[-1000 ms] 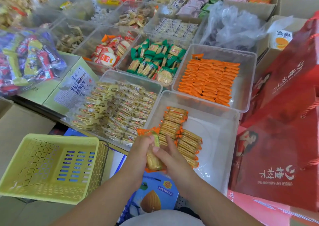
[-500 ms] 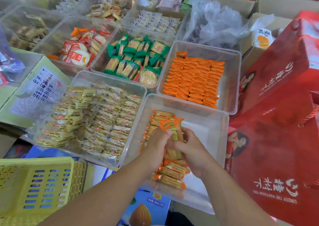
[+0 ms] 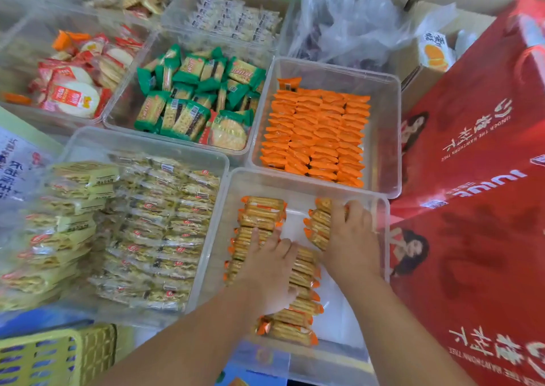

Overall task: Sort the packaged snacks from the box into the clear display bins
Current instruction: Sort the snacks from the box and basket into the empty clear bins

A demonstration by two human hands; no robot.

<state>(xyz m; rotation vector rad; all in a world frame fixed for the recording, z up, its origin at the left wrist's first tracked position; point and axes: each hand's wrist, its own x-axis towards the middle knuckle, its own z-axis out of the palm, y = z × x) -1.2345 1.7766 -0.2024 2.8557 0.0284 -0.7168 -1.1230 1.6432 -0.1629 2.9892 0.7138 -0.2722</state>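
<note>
The near clear bin (image 3: 306, 178) holds rows of cracker packs with orange ends (image 3: 262, 211). My left hand (image 3: 268, 267) lies flat on the middle rows, fingers spread and pressing on the packs. My right hand (image 3: 352, 238) is at the bin's right side, with thumb and fingers curved round a short stack of the same packs (image 3: 320, 223). White bare floor of the bin shows between and below the two groups.
Around it stand clear bins of pale yellow packs (image 3: 132, 223), green packs (image 3: 194, 96), orange packs (image 3: 315, 138) and red-and-white rice crackers (image 3: 73, 88). Red gift boxes (image 3: 477, 179) crowd the right. A yellow basket (image 3: 44, 356) sits bottom left, and a crumpled plastic bag (image 3: 348, 23) lies behind.
Both hands held one stack together over the bin. They have now parted: the left pressed down on the laid rows, the right carried some packs to the bin's right side.
</note>
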